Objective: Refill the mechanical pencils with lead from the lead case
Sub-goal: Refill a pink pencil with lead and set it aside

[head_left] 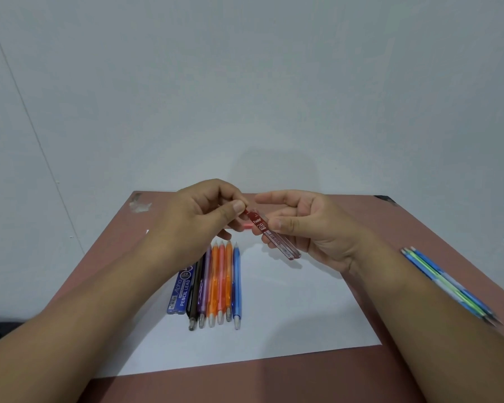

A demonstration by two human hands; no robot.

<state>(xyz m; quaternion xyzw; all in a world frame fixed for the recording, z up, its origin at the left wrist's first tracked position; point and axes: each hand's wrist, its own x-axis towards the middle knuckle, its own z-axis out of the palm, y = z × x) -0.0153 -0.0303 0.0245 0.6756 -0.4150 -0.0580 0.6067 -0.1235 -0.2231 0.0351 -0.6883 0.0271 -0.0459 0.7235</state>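
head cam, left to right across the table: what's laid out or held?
Blue lead case → row of mechanical pencils → left hand → red lead case → right hand → blue and green pencils.

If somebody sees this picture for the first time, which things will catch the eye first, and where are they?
First, the two hands raised above the table's middle: the left hand pinches the top end of a slim dark-red transparent lead case, while the right hand holds its body. Below them, a row of colourful mechanical pencils lies on a white paper sheet, beside a blue pencil-lead packet.
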